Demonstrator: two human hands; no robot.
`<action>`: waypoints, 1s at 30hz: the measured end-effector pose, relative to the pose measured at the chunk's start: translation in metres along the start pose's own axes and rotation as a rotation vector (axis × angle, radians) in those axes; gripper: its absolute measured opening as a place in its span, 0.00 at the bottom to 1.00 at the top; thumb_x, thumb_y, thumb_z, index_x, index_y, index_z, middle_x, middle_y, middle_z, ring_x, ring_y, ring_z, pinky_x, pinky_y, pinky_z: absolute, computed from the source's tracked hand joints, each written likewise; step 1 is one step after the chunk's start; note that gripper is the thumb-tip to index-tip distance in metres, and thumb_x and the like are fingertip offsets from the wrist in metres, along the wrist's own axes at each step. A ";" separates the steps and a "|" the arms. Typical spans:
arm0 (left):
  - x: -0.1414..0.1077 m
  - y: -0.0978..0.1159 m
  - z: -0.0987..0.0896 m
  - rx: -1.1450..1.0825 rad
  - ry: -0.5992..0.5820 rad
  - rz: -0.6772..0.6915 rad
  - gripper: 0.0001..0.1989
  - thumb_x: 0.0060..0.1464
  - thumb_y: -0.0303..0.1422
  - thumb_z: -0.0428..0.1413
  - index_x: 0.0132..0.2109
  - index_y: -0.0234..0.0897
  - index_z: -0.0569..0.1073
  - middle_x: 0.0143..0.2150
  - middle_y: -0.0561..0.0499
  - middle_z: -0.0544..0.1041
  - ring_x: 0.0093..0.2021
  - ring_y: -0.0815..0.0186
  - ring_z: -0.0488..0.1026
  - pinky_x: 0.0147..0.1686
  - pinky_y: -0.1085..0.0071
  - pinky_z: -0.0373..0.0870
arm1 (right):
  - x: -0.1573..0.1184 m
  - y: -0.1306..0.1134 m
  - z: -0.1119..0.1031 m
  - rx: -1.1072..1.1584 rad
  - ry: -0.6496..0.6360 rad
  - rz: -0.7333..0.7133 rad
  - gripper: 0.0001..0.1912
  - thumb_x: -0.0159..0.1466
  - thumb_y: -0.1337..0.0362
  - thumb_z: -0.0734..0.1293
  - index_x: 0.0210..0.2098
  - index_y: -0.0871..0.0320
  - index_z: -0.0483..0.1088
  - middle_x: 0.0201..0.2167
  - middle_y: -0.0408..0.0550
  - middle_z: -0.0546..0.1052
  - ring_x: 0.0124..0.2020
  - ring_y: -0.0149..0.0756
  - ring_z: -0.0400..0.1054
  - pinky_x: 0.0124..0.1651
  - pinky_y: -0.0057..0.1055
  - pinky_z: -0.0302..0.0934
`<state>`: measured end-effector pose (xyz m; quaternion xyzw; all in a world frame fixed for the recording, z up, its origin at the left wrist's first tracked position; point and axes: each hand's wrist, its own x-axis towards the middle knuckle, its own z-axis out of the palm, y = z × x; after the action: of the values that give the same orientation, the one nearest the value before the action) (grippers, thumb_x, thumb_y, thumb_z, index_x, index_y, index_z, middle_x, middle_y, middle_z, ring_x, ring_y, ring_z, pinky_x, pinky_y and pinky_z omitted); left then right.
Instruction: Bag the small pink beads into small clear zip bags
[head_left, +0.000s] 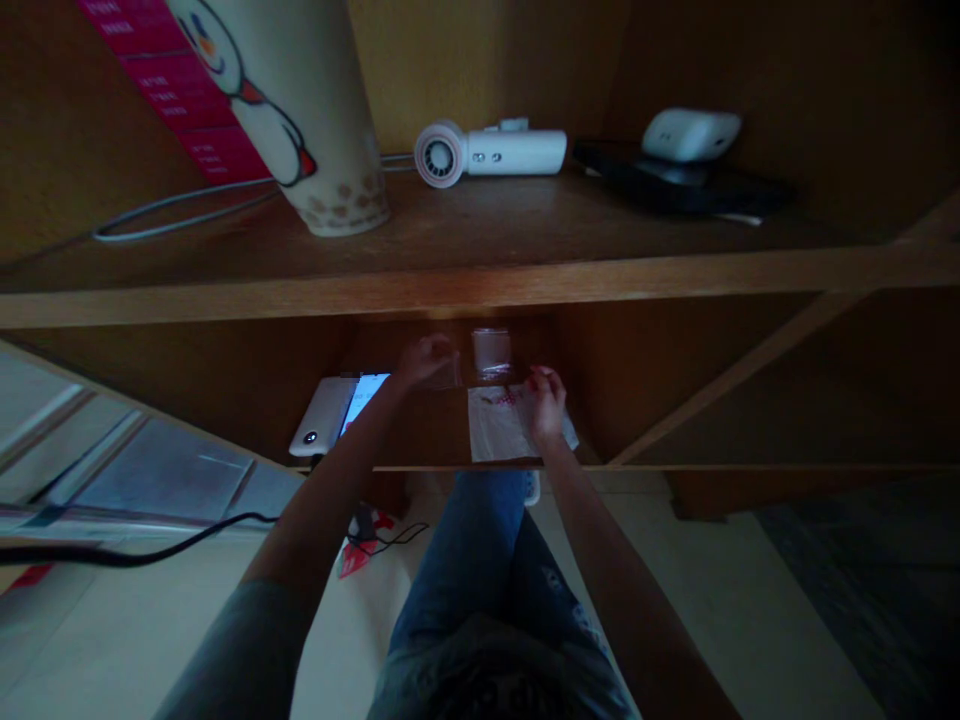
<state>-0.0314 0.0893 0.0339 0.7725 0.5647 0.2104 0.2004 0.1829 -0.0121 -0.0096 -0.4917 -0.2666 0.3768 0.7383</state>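
Observation:
Inside the lower compartment, my left hand [427,358] has its fingers curled together at the edge of a small clear plastic packet [450,374]. My right hand [547,398] is closed in a pinch above the right side of a white bag [496,430] with reddish printing. Something reddish shows at its fingertips, too small to name. Between the hands, toward the back, a clear square packet [492,352] stands apart from both. Left of my left forearm lie a lit phone [364,396] and a white device [319,416] beside it.
The shelf edge [465,290] runs above my hands. On that shelf stand a bubble tea cup [322,120], a white handheld fan [495,152] and a white earbud case [688,136] on a dark flat item [637,180]. A black cable [150,552] crosses at lower left.

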 end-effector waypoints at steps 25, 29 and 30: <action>-0.038 0.029 -0.013 0.252 -0.188 0.239 0.33 0.36 0.54 0.58 0.49 0.46 0.65 0.52 0.49 0.65 0.55 0.52 0.58 0.53 0.52 0.51 | -0.002 -0.005 0.000 -0.009 -0.030 -0.001 0.08 0.53 0.58 0.62 0.27 0.55 0.67 0.31 0.43 0.72 0.32 0.30 0.65 0.38 0.28 0.59; -0.050 0.043 -0.008 0.235 -0.178 0.355 0.31 0.40 0.54 0.57 0.49 0.44 0.65 0.49 0.49 0.69 0.52 0.55 0.62 0.52 0.55 0.51 | -0.003 -0.005 0.001 -0.097 -0.048 -0.036 0.09 0.54 0.56 0.60 0.28 0.55 0.66 0.31 0.44 0.72 0.33 0.31 0.66 0.38 0.29 0.59; -0.053 0.046 -0.004 0.231 -0.169 0.376 0.31 0.40 0.54 0.56 0.49 0.44 0.65 0.49 0.50 0.70 0.51 0.55 0.63 0.51 0.56 0.52 | -0.003 -0.004 0.001 -0.144 -0.059 -0.049 0.10 0.55 0.56 0.59 0.28 0.54 0.66 0.31 0.44 0.72 0.33 0.32 0.66 0.37 0.29 0.59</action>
<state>-0.0122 0.0261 0.0574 0.8968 0.4123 0.1125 0.1144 0.1814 -0.0152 -0.0052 -0.5257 -0.3264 0.3528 0.7019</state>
